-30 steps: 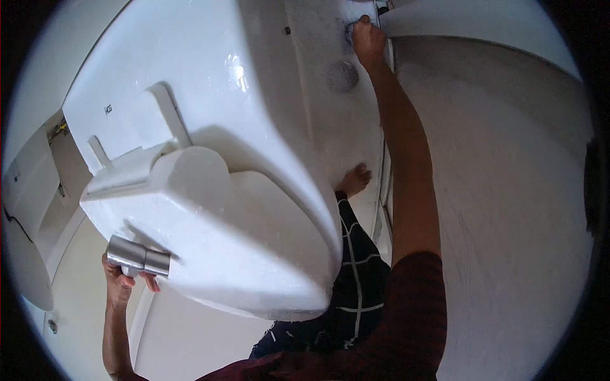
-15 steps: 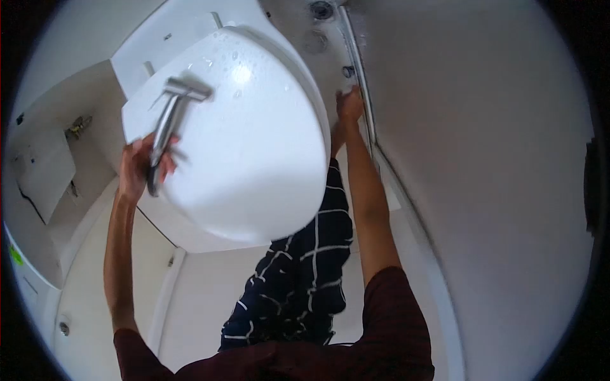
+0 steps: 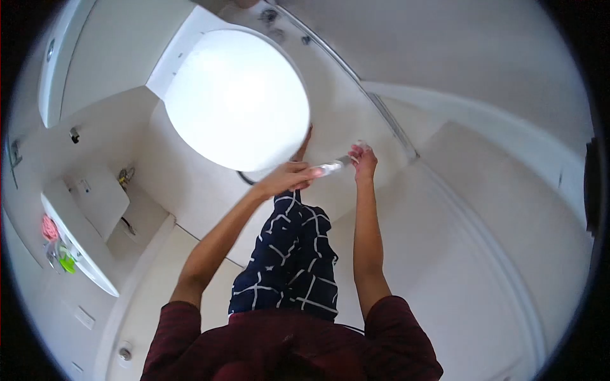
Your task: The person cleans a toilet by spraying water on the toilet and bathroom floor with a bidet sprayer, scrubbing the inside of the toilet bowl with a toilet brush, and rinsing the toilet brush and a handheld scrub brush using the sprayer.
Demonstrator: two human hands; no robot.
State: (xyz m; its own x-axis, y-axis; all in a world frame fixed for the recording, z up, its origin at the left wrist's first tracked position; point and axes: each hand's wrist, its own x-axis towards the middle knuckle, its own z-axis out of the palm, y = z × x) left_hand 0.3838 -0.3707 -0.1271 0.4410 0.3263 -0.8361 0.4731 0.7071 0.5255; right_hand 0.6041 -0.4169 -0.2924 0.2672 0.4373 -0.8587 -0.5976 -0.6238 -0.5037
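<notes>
My left hand is closed around the handle of a shiny metal bidet sprayer, which is blurred by motion. The sprayer points right, in front of my legs and just past the front of the toilet. At its far end my right hand has its fingers curled around the head, where something pale shows between the fingertips. A dark hose curves out behind my left wrist, partly hidden by the toilet. The white toilet lid is down, bright with glare.
A metal rail runs along the floor at the right, near a floor drain. To the left, a washbasin holds a pink item and a green item. A door knob is at the lower left.
My left hand has carried the sprayer from over the toilet lid to the right, in front of my legs. My right hand has come back from beside the rail to the sprayer's head.
</notes>
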